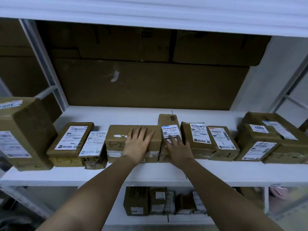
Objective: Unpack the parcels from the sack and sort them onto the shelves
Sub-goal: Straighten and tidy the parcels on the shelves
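My left hand [138, 144] lies flat, fingers straight and spread, on top of a wide brown cardboard parcel [133, 142] with "6-2" written in marker on its front face. The thumb hangs over the front edge near a strip of clear tape. My right hand [177, 147] rests, fingers also straight and slightly apart, on the narrow brown cardboard parcel [168, 130] standing just beside the wide one, the fingertips covering the lower part of its white printed shipping label [170, 131]. Neither hand curls round anything; both press with open palms.

Both parcels sit in a row along the front of the white shelf board [150, 170]. To the left stand a small parcel with a white label [94, 144], a flat brown labelled box [71, 140] and a large tilted brown carton [25, 134]. To the right, touching each other, are two labelled brown boxes [196, 139] and [223, 142], then a stack of brown boxes, one marked "4005" [258, 129].

Large flat sheets of brown cardboard [150, 84] lean against the back of the shelf. Below, on the lower white shelf [183, 219], a row of smaller brown parcels [160, 202] stands upright.
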Tool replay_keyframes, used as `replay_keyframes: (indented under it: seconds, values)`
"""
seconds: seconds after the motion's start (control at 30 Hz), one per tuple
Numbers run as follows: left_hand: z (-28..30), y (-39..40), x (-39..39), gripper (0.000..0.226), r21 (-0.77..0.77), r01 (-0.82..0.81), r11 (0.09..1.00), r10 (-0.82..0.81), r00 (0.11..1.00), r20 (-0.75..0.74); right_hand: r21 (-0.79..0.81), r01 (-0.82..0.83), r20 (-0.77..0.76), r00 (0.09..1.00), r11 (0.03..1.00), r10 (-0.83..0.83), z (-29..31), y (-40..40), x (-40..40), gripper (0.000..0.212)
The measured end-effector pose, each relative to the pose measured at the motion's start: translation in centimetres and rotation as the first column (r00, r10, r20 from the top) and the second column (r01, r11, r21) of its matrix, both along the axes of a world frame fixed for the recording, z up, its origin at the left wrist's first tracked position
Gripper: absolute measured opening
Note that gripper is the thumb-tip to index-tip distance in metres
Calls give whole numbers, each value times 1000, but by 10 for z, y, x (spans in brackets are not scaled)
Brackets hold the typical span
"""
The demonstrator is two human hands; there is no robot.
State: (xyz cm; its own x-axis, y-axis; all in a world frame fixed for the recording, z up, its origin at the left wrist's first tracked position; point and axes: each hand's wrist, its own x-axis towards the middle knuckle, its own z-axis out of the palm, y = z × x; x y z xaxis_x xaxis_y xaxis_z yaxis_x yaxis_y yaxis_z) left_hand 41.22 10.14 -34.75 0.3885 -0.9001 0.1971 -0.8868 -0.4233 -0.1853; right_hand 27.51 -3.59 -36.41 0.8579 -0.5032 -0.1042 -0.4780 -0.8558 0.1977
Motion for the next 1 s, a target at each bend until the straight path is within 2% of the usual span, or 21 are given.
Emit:
replay_keyframes:
  seconds: [0.07, 0.13, 0.17, 0.23, 0.27, 0.3, 0.33, 0.43, 0.53, 0.63, 0.73, 0.83, 1.0]
  values:
    - [2, 6, -3, 82, -24, 20, 1000, -20, 1000, 24, 27, -35, 78, 996, 999, 33, 4, 3, -3, 78]
    - [6, 17, -8, 79, -91, 56, 994, -52, 998, 45, 25, -85, 294, 953, 996, 74, 14, 8, -5, 64]
    - [9, 26, -9, 75, -150, 66, 986, -59, 997, 50, 15, -94, 442, 893, 995, 78, 20, 13, -3, 56]
    - [11, 45, -5, 68, -237, 55, 970, -39, 997, 71, 28, -69, 735, 678, 997, 26, 32, 25, 4, 43]
    - [13, 56, -2, 67, -245, 26, 969, -8, 997, 75, 41, -71, 828, 560, 997, 6, 37, 32, 10, 38]
    - [13, 66, 2, 67, -247, -11, 969, 29, 997, 72, 43, -97, 873, 487, 994, 10, 42, 41, 17, 35]
    - [13, 79, 9, 68, -250, -51, 967, 69, 996, 63, 25, -148, 882, 468, 989, 47, 46, 54, 26, 34]
    - [11, 117, 28, 69, -211, -176, 962, 185, 983, 22, -94, -334, 810, 522, 938, 267, 51, 95, 53, 29]
    - [7, 153, 52, 68, -160, -252, 955, 256, 967, 10, -120, -459, 685, 604, 880, 408, 42, 137, 80, 13]
    - [5, 181, 81, 69, -53, -302, 952, 303, 952, 32, -37, -526, 481, 736, 849, 477, 27, 178, 107, 25]
    - [2, 200, 112, 79, 37, -317, 948, 316, 948, 36, 82, -484, 374, 825, 871, 423, 13, 211, 132, 30]
    - [-9, 206, 141, 72, 183, -273, 945, 269, 962, 46, 172, -351, 329, 901, 921, 282, 3, 228, 148, 31]
    - [-19, 205, 161, 68, 299, -233, 925, 249, 968, -17, 231, -197, 307, 944, 953, 121, -5, 240, 164, 40]
